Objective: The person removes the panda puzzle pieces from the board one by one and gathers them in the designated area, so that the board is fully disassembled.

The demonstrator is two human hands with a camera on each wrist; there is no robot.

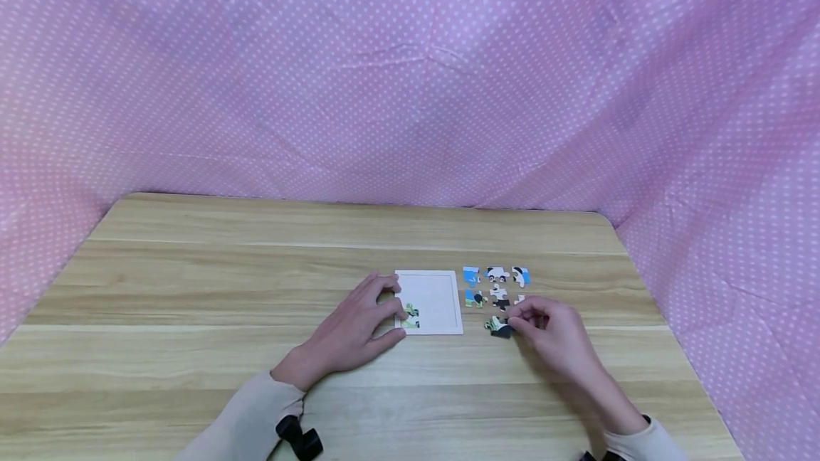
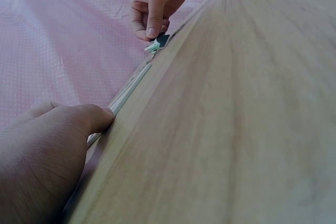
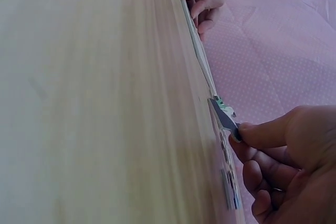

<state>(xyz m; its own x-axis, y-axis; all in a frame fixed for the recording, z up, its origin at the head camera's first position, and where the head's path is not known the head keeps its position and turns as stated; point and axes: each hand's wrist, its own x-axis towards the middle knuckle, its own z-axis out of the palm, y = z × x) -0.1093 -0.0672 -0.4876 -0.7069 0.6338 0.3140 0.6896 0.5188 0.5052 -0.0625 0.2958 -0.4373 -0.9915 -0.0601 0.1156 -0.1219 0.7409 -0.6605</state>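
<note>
My right hand (image 1: 556,336) pinches a puzzle piece (image 1: 498,327) with black, white and green on it, between thumb and fingertips. In the right wrist view that piece (image 3: 224,116) is tilted, its dark side showing. My left hand (image 1: 349,326) rests with spread, relaxed fingers along the left side of a white square puzzle tray (image 1: 435,297). Its thumb touches the tray near the lower left corner. One green and white piece (image 1: 411,316) lies in the tray's lower left corner, partly covered by a fingertip.
Right of the tray lie several loose pieces in rows, among them a panda-face piece (image 1: 496,274), a blue piece (image 1: 470,275) and a black and white piece (image 1: 499,296). One is partly hidden by the right hand. A pink dotted cloth (image 1: 410,91) hangs behind the wooden table (image 1: 192,290).
</note>
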